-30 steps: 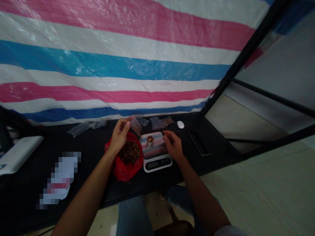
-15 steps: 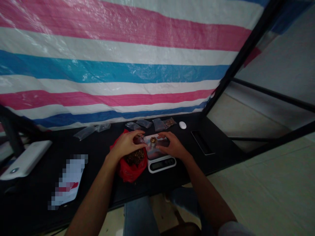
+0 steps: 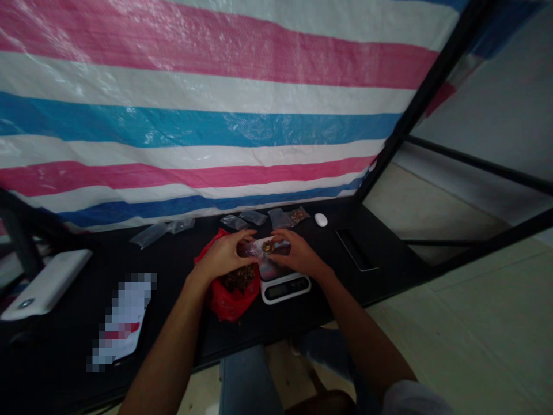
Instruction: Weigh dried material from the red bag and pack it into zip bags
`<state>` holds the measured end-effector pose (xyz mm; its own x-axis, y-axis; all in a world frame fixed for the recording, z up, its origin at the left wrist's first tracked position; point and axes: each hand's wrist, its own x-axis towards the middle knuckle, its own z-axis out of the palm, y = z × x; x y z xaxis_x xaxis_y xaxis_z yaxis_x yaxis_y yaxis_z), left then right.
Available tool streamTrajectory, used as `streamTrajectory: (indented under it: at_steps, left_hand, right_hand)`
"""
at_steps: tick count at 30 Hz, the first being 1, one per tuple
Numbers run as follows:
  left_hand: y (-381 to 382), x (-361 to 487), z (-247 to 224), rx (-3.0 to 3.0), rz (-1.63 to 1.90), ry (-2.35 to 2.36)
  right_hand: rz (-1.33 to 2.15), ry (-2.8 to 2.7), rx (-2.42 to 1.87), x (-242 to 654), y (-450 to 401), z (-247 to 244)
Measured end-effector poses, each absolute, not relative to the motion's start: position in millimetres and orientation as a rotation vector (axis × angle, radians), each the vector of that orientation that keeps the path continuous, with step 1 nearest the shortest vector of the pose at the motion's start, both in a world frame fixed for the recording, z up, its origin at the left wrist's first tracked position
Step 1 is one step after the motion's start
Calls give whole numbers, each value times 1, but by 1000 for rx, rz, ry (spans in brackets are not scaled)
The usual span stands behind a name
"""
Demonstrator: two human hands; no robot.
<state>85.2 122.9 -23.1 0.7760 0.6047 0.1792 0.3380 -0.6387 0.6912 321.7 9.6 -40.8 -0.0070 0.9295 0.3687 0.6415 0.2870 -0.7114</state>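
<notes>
My left hand (image 3: 222, 253) is closed on a small clear plastic bag (image 3: 253, 249), held above the red bag's far side. In my right hand (image 3: 301, 253), thumb and fingers pinch a small cup (image 3: 268, 247) full of brown dried bits, its mouth close to the clear bag. The cup appears tilted toward it. Both hands are over or beside a white digital scale (image 3: 286, 290), whose plate is partly hidden by them. Left of the scale sits an open red plastic bag (image 3: 228, 305) holding more brown bits (image 3: 241, 278).
Several clear bags (image 3: 253, 217) lie along the back, one bag (image 3: 298, 215) with brown bits inside. A white mouse (image 3: 321, 219) and a dark phone-like slab (image 3: 356, 249) are to the right. A blurred white packet (image 3: 123, 323) and white device (image 3: 47, 283) lie left.
My right hand has lifted the cup off the scale and moved it left toward the clear bag. The scale's display digits have faded. My left hand has shifted slightly right.
</notes>
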Motion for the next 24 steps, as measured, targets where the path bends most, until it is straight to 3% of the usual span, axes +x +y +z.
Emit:
streamTrajectory:
  at_steps: [24]
  left_hand:
    - [118, 90, -24, 2322, 748, 601]
  right_hand:
    - [112, -2263, -1415, 312, 29, 27]
